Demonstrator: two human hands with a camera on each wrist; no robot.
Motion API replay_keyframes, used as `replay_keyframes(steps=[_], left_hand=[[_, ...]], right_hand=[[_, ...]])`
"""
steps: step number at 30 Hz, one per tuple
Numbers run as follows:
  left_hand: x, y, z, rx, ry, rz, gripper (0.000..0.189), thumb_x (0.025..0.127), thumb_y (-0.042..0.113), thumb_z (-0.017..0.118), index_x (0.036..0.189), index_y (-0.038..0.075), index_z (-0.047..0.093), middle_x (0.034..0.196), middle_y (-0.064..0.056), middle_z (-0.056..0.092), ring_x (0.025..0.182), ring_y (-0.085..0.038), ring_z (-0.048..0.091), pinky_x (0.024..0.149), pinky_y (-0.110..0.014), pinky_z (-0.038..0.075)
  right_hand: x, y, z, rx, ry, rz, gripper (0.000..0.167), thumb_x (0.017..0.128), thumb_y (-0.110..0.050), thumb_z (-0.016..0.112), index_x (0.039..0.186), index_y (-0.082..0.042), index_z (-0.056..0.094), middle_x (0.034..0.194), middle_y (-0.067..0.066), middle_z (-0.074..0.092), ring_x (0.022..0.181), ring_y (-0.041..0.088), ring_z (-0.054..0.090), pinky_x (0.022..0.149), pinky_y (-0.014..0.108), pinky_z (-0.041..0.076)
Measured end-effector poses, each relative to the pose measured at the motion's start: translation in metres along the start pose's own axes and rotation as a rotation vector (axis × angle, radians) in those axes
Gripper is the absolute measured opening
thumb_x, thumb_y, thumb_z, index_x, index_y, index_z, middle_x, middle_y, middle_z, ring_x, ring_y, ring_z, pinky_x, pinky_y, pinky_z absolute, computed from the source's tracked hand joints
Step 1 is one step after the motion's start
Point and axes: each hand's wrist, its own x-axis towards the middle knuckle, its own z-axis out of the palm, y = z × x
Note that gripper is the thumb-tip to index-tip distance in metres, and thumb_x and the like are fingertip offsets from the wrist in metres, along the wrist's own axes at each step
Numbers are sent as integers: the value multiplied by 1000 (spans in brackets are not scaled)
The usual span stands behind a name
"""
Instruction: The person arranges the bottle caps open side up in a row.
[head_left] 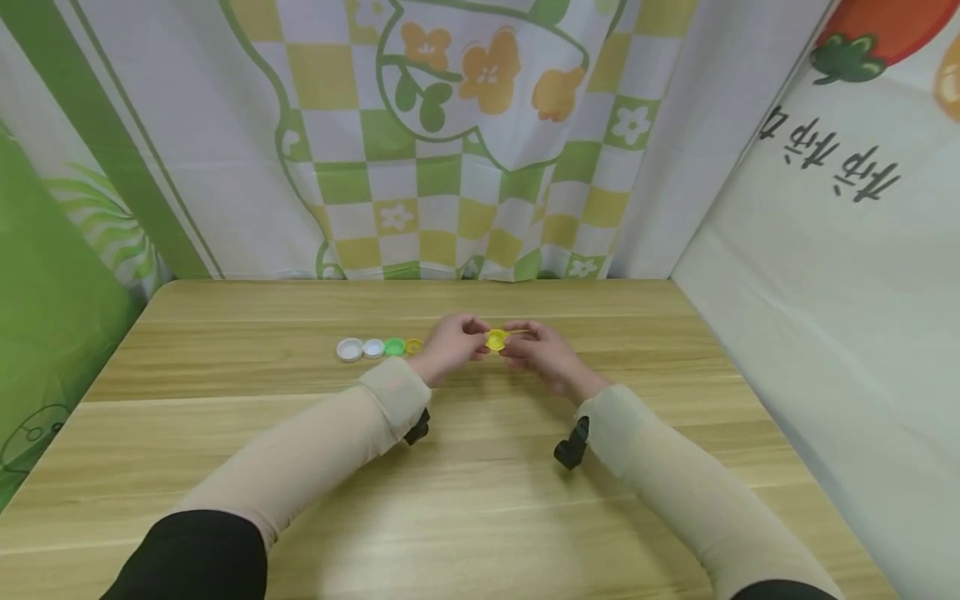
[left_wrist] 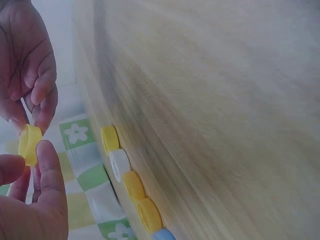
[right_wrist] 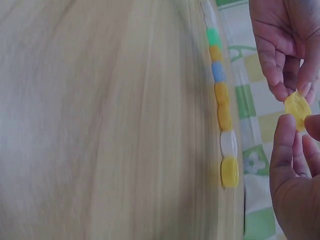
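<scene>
A round yellow plastic cap [head_left: 496, 339] is held above the table between both hands. My left hand [head_left: 453, 343] pinches it from the left with thumb and fingertips. From the right, the fingertips of my right hand [head_left: 547, 354] pinch its opposite edge, as the right wrist view also shows around the yellow cap [right_wrist: 298, 110]. Beyond the hands lies a row of caps, touching or nearly so. A large white cap [head_left: 349, 350] starts it at the left, then a smaller white one and a green cap [head_left: 394, 347]. A yellow cap [right_wrist: 230, 172] ends it at the right.
The row lies along the far part of the wooden table [head_left: 480, 483], with a blue cap [right_wrist: 218, 71] in its middle. A checkered flowered curtain [head_left: 480, 167] hangs behind the table, and a white printed cloth [head_left: 840, 275] stands at the right.
</scene>
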Motion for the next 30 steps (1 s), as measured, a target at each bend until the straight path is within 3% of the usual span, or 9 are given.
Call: replay_keyframes(steps=[6, 11, 20, 30], left_hand=[[14, 2, 10, 4, -23, -28, 31, 107, 8, 52, 132, -9, 59, 128, -22, 63, 109, -33, 67, 93, -37, 59], [21, 2, 18, -12, -31, -20, 39, 110, 16, 49, 137, -10, 57, 134, -23, 60, 112, -35, 66, 99, -44, 56], [28, 2, 25, 12, -53, -37, 42, 109, 17, 45, 141, -10, 52, 132, -23, 57, 115, -35, 63, 97, -41, 56], [44, -4, 37, -91, -52, -96, 45, 109, 16, 42, 141, -14, 50, 139, -27, 53, 124, -39, 58, 104, -43, 52]], right_hand=[[5, 3, -12, -14, 31, 0, 43, 104, 1, 51, 145, 12, 42, 132, 22, 56, 97, 15, 65, 104, 42, 52], [9, 3, -21, -26, 46, 6, 42, 105, 0, 53, 144, 11, 43, 129, 19, 57, 100, 18, 65, 99, 36, 55], [15, 8, -34, -49, 61, 19, 38, 103, 2, 54, 139, 13, 47, 122, 16, 59, 98, 17, 66, 91, 28, 58], [25, 15, -42, -101, 95, 66, 40, 106, -6, 53, 141, 13, 48, 124, 17, 61, 100, 19, 66, 85, 22, 58]])
